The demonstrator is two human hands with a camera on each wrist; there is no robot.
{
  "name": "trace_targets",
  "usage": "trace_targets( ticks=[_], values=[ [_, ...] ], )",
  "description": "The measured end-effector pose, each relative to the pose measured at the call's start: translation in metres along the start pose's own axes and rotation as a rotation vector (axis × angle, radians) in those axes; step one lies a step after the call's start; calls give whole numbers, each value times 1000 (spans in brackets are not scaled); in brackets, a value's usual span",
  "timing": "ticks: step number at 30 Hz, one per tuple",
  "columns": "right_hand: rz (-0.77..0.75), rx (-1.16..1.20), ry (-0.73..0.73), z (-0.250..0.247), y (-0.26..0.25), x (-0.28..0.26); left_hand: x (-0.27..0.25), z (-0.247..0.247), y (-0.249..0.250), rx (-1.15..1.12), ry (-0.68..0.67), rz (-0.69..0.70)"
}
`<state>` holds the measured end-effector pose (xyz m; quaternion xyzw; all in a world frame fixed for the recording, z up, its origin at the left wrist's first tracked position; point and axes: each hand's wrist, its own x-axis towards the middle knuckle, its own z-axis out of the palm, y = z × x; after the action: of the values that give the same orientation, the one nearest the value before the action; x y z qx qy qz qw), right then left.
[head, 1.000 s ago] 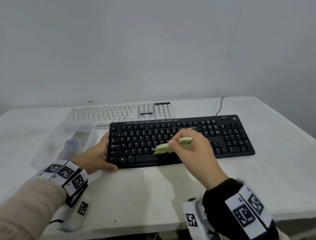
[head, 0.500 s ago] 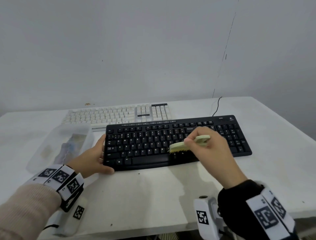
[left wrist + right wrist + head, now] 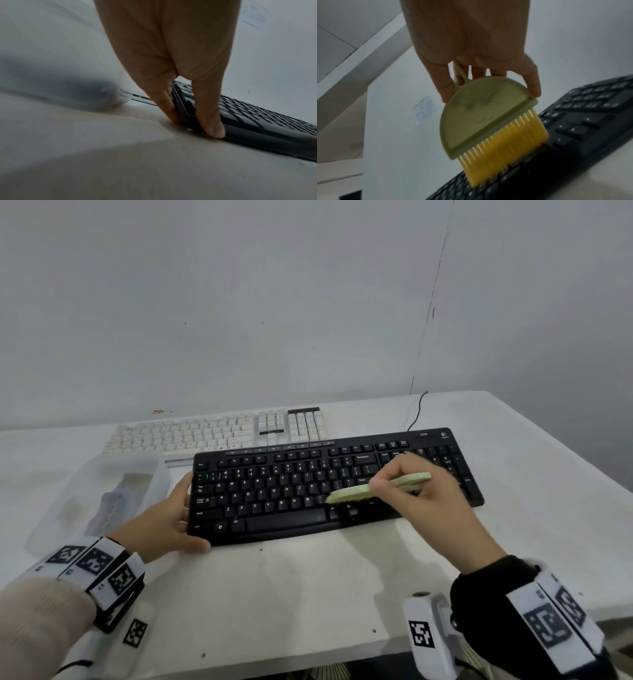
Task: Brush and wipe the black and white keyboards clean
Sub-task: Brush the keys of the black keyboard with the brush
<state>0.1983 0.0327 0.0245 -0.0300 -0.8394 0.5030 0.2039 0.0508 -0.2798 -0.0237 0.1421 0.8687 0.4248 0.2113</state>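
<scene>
White table [image 3: 308, 594] carries everything, set against a pale wall. Black keyboard [image 3: 298, 491] lies across the near middle of the table, long edge toward the person. White keyboard [image 3: 212, 433] sits just behind it, offset to the left, its front edge close to the black one's back edge. Clear plastic box [image 3: 99, 491] stands left of the black keyboard, near its left end — contents blurred, cannot identify.

Left hand [image 3: 168, 518] grips the left end of the black keyboard: fingers against the end edge, thumb curled round the front corner, seen also in the left wrist view [image 3: 171, 67]. Right hand [image 3: 424, 501] is over the right half of the keys, fingers closed round a pale green brush [image 3: 373, 487]. Wrist view shows the brush [image 3: 486, 119] with a half-round head and yellow bristles [image 3: 503, 148] — bristle tips touch the key rows near the keyboard's front edge
</scene>
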Motion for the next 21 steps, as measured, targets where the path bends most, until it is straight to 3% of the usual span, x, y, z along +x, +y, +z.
trace_targets(
  ticks=[3, 10, 15, 21],
  values=[
    [-8, -44, -28, 0, 6, -4, 0, 0, 0, 0, -5, -11],
    [78, -52, 141, -33, 19, 1, 1, 1, 1, -1, 9, -33],
    [90, 52, 16, -34, 23, -3, 1, 1, 0, -9, 11, -35],
    [79, -57, 169, -63, 36, -2, 1, 1, 0, -13, 18, -32]
  ],
)
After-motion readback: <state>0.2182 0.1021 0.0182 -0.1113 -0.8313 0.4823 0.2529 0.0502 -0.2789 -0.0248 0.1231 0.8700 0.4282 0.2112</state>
